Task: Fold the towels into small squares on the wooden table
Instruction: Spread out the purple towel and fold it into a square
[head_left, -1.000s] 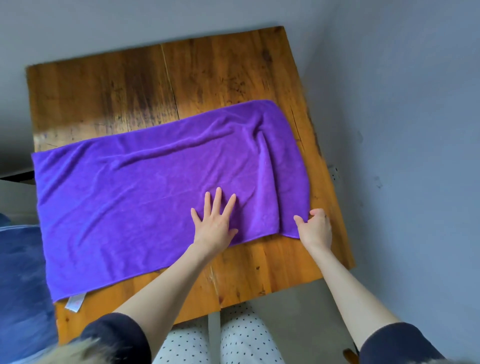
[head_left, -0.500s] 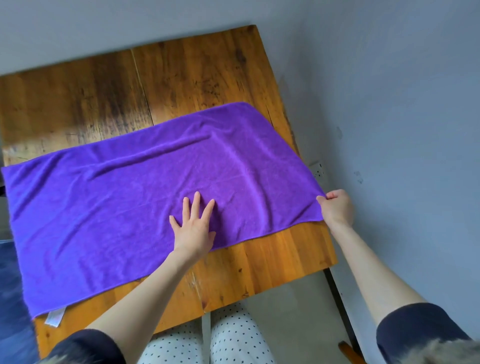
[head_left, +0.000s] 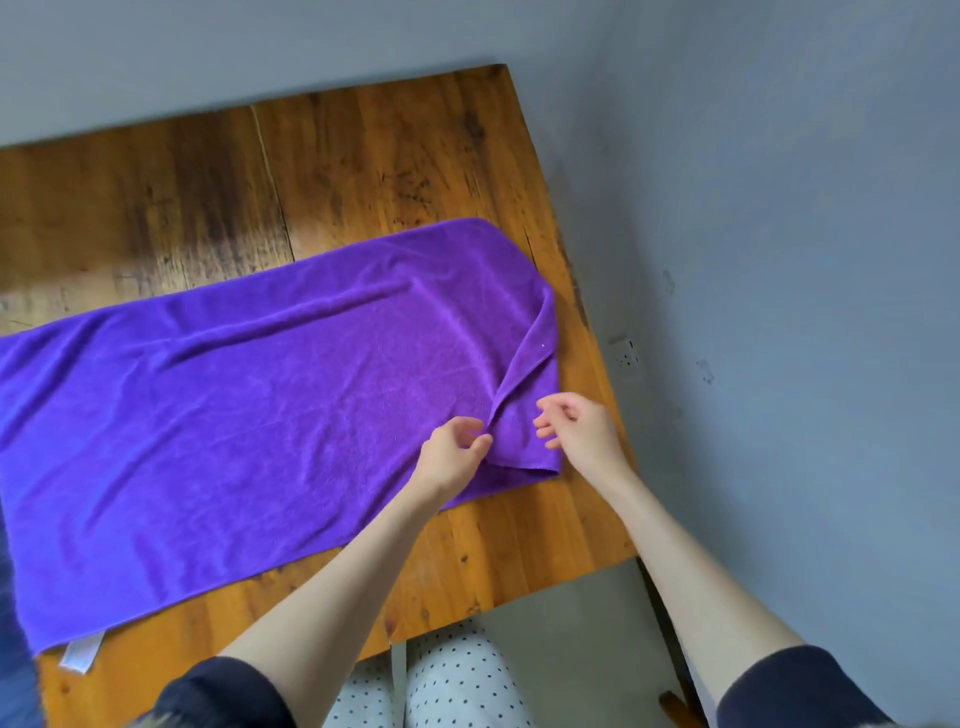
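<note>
On the left near corner of the wooden table (head_left: 405, 171), a white care label (head_left: 83, 652) projects from the corner of the purple towel (head_left: 234, 415). This towel lies spread flat across the table, its long axis running left to right, with its left end reaching the left frame edge and shallow wrinkles crossing its far half. Toward the right, the towel's right end is turned back over itself, forming a raised diagonal ridge that runs from the far right edge down to the near edge. At the near end of that ridge, the left hand (head_left: 452, 457) pinches the cloth between thumb and fingers. Just to the right, the right hand (head_left: 582, 431) hovers above the folded flap with fingers curled and loosely parted, gripping nothing; contact with the cloth cannot be determined. Both hands are close together but apart.
</note>
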